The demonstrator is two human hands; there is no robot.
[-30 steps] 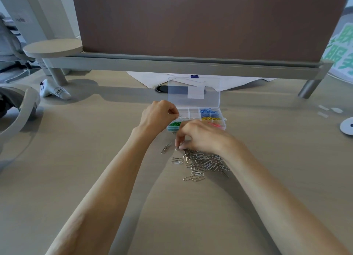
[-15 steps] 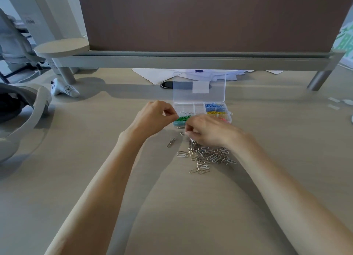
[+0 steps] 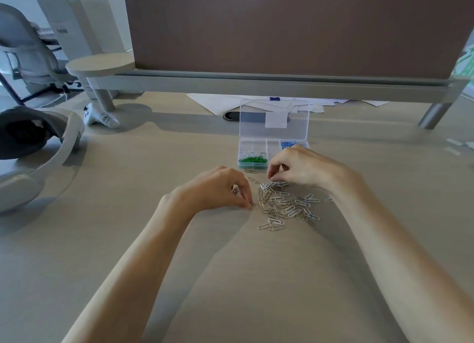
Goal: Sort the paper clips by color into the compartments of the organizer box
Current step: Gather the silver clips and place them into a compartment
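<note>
A clear organizer box (image 3: 243,154) stands open on the desk, its lid (image 3: 273,119) upright. Green clips (image 3: 253,160) fill its near-left compartment, a few silver clips (image 3: 252,153) lie behind them, and blue clips (image 3: 287,144) sit at the back right. A pile of silver paper clips (image 3: 284,205) lies just in front of the box. My left hand (image 3: 218,188) pinches a silver clip (image 3: 252,205) at the pile's left edge. My right hand (image 3: 302,166) hovers over the pile's far side, fingertips pinching among the clips, and hides the box's right compartments.
A white headset (image 3: 38,152) lies at the left, a white controller (image 3: 101,116) beyond it. Loose papers (image 3: 220,102) lie under the raised shelf (image 3: 256,83) behind the box, with a brown partition (image 3: 282,26) above. A single clip (image 3: 250,171) rests near the box.
My left hand came back from the box down to the pile's left edge and pinched a clip. My right hand stayed at the pile's far side. The camera shifted.
</note>
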